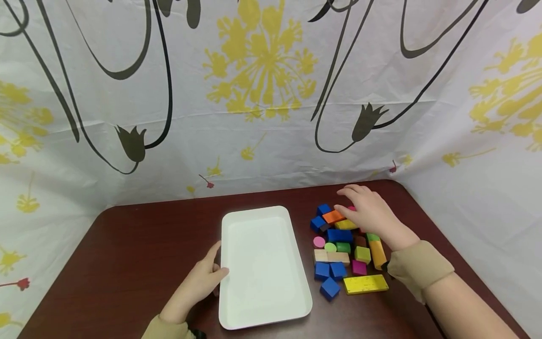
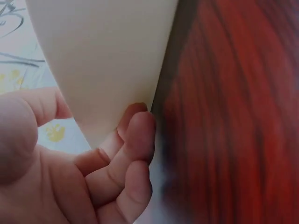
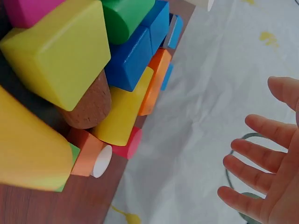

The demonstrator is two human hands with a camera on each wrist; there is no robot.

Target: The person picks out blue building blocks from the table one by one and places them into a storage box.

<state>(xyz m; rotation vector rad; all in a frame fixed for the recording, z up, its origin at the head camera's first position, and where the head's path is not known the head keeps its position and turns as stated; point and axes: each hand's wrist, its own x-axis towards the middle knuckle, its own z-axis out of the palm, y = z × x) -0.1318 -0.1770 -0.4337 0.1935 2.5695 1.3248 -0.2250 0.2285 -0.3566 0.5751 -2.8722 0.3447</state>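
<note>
A white rectangular tray [image 1: 262, 268] lies on the dark wooden table with nothing in it. My left hand [image 1: 201, 280] grips its left side, thumb over the rim and fingers against the outer wall, which the left wrist view shows close up. Over the far end of a group of coloured toy blocks [image 1: 340, 235], my right hand [image 1: 368, 212] hovers with fingers spread and nothing in them. Nearest below it are an orange block [image 1: 333, 216] and a yellow block [image 1: 346, 224]. The right wrist view shows the right hand [image 3: 266, 154] apart from the blocks.
The blocks sit close to the tray's right side, with a long yellow block [image 1: 366, 284] and a blue cube [image 1: 330, 288] at the near end. A patterned white cloth [image 1: 262, 141] hangs behind the table [image 1: 139, 254] and along its sides.
</note>
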